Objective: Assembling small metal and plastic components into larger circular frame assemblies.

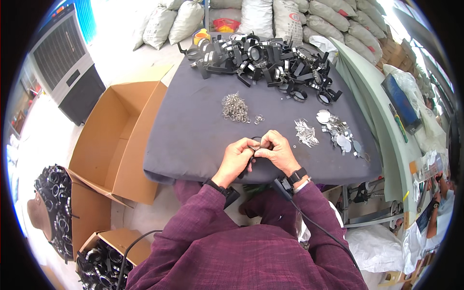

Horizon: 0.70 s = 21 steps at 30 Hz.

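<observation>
Both our hands are closed in a pinch on one small black part (256, 138), thumbs and forefingers meeting around it near the front of the cloth-covered table (193, 106). From the head view we see our left hand (237, 157) on its left side and our right hand (279, 153) on its right, fingertips almost touching; neither is clearly nearer. The part lies directly within the grip, between the two sets of fingertips. A dark curve shows just beyond them and more black shows below, so we judge its long axis to run roughly away from our body, leaning slightly; our fingers hide the rest, and we cannot tell its full shape.

Beyond the grip and a little left sits a pile of small metal rings (235, 107), with a few loose rings (259, 119) just beside it, nearer our fingers. To the right of our right hand lie slim silver pieces (305, 133), then flat round discs (343, 141) farther right. Across the far side spreads a heap of black ring-shaped assemblies (265, 65), well apart from our hands.
</observation>
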Tool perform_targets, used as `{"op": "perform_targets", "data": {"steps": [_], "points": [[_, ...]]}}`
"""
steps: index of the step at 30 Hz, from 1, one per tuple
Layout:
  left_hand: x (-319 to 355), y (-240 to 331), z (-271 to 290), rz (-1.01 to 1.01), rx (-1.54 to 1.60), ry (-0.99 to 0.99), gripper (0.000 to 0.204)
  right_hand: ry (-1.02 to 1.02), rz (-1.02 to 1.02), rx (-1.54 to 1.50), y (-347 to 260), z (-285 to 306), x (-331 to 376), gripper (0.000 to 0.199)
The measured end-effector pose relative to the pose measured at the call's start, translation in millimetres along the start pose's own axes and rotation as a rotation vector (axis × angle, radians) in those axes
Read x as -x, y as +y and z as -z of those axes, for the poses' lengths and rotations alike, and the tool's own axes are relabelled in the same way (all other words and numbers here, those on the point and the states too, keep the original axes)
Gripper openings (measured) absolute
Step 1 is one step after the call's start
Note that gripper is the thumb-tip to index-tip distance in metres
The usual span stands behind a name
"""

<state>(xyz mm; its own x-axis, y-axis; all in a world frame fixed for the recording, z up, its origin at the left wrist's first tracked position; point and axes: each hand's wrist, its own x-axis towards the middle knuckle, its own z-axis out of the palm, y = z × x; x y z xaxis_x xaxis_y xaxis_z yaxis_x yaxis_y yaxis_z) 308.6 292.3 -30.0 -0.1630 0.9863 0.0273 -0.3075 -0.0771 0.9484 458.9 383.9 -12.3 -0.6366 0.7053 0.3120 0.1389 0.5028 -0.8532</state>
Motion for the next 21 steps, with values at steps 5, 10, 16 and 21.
{"op": "perform_targets", "data": {"steps": [5, 10, 16, 21], "points": [[7, 18, -4, 0.153, -0.064, -0.036, 0.023, -0.023, -0.092, -0.147, -6, 7, 6, 0.022], [11, 23, -9, 0.19, -0.074, 0.055, 0.027, -0.039, -0.148, 0.564, -16, 56, 24, 0.024], [13, 27, -14, 0.179, -0.157, 0.166, 0.027, -0.125, -0.076, 0.729, -15, 56, 43, 0.026], [8, 20, -10, 0.174, -0.12, 0.164, 0.021, -0.256, -0.057, 0.738, -20, 59, 31, 0.023]]}}
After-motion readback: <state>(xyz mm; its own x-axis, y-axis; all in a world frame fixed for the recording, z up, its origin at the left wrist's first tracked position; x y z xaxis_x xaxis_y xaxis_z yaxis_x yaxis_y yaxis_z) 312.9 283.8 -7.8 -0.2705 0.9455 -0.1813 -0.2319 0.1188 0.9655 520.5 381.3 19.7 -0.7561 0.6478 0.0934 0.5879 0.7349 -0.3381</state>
